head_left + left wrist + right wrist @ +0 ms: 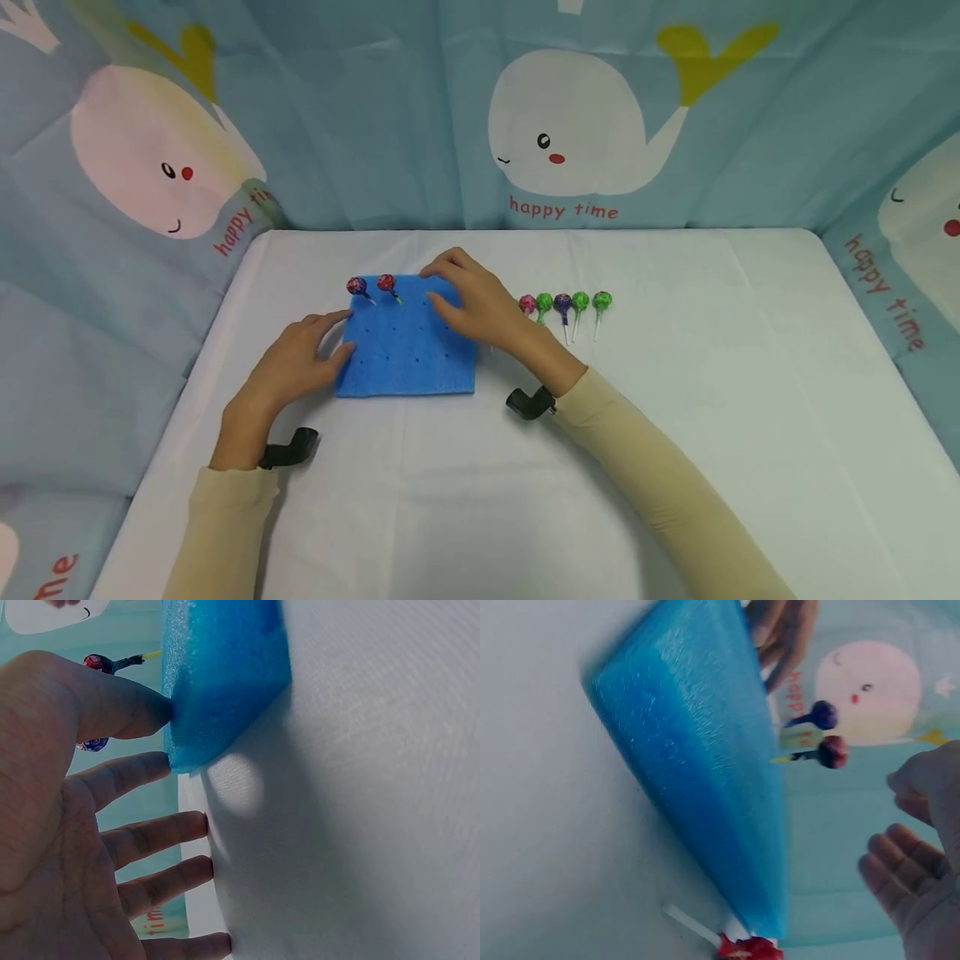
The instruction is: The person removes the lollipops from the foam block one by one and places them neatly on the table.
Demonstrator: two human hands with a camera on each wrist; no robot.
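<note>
A blue foam block [405,377] with small holes in its top lies on the white table. Two lollipops stand in its back left part, one dark purple and red [356,286], the other red [386,282]. My left hand [296,358] is at the block's left edge; in the left wrist view its thumb and index finger touch the foam and the other fingers are spread. Over the block's back right part is my right hand [483,302], thumb and fingers apart, holding nothing. In the right wrist view a red-wrapped lollipop [754,949] lies beside the block.
Right of the block, partly behind my right wrist, several lollipops lie in a row, including a pink one [527,303], a purple one [562,302] and a green one [602,301]. A whale-printed curtain [420,125] hangs behind the white table [720,375].
</note>
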